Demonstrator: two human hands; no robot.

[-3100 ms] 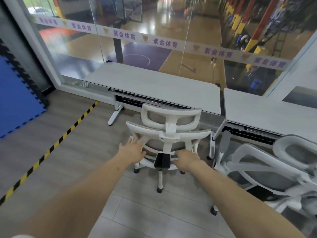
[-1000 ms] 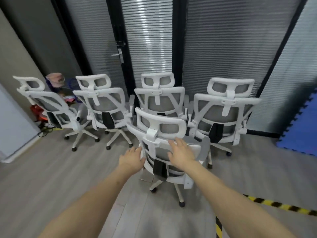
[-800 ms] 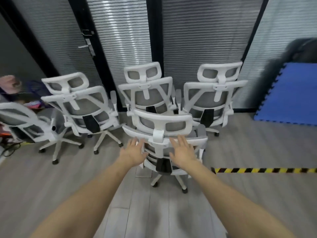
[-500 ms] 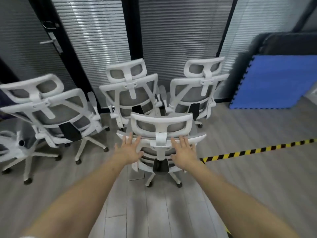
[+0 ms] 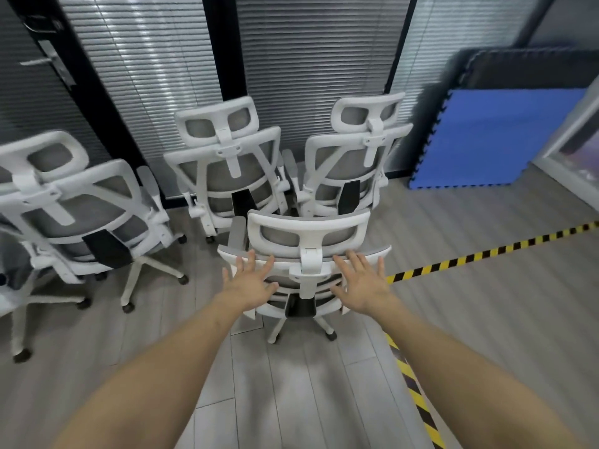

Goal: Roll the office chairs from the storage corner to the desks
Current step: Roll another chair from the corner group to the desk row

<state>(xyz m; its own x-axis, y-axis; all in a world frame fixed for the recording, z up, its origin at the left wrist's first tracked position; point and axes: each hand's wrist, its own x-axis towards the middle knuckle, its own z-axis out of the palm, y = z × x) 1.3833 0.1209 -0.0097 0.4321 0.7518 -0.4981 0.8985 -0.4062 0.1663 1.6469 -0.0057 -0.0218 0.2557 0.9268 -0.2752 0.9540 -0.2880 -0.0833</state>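
hands flat on the chair back

my left hand [image 5: 251, 280] and right hand [image 5: 363, 283] are spread open, fingers splayed, laid against the back of the nearest chair [image 5: 308, 234], one on each side of its middle post. i grip nothing. this chair stands on the grey floor [image 5: 291, 384], just in front of three more chairs [image 5: 227, 163] lined up by the blinds [image 5: 308, 53]. striped tape [image 5: 486, 254] runs off to my right.
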